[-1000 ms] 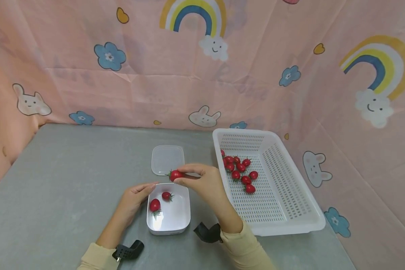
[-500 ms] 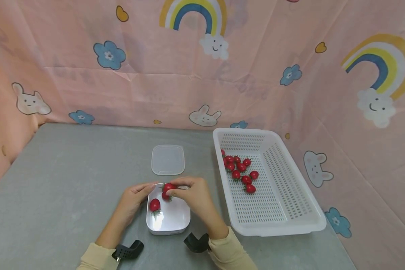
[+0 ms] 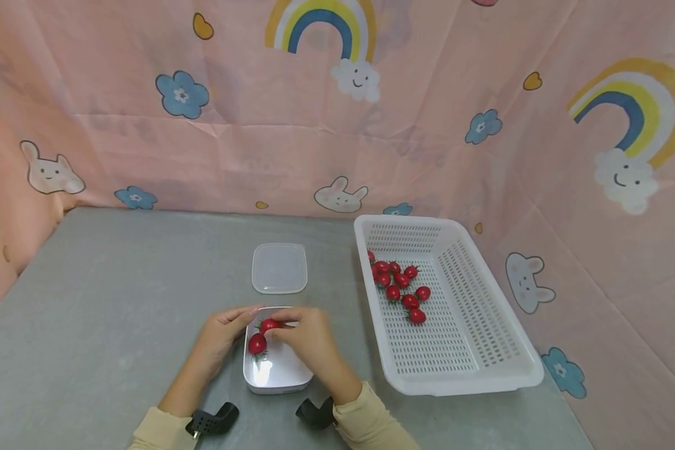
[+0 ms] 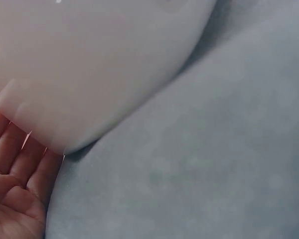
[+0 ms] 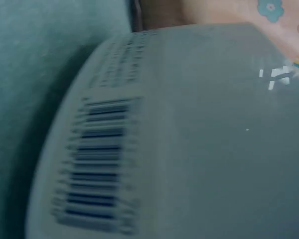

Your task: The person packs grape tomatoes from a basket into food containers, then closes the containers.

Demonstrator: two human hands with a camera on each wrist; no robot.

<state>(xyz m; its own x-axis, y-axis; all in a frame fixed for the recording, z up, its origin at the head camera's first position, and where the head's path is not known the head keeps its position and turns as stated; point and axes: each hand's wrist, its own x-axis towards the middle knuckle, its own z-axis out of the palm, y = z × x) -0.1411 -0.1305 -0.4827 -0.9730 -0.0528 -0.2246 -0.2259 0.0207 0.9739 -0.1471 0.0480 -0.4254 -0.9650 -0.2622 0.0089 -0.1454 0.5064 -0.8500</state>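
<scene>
My right hand (image 3: 309, 340) reaches into a small white plastic container (image 3: 275, 378), its thumb and fingers pinching a red cherry tomato (image 3: 268, 325) near the back left. Just in front of that one lies another cherry tomato (image 3: 257, 344), stem toward me. The right fingers cover part of the inside. My left hand (image 3: 216, 340) rests at the container's back left corner. In the left wrist view, fingers (image 4: 37, 162) of that hand lie stretched against the container's outer wall (image 4: 89, 74). A barcode label (image 5: 97, 164) shows on the container in the right wrist view.
A large white slotted basket (image 3: 455, 375) stands on the right, with several cherry tomatoes (image 3: 402, 279) gathered along its left side. Behind the container, a clear square lid (image 3: 279, 269) lies flat on the grey table (image 3: 118, 300). A pink printed cloth (image 3: 247, 150) hangs behind.
The right hand has carried its cherry tomato forward-left and down, from above the container's back edge into it. Its fingers now cover a tomato seen inside before. The left hand has kept still.
</scene>
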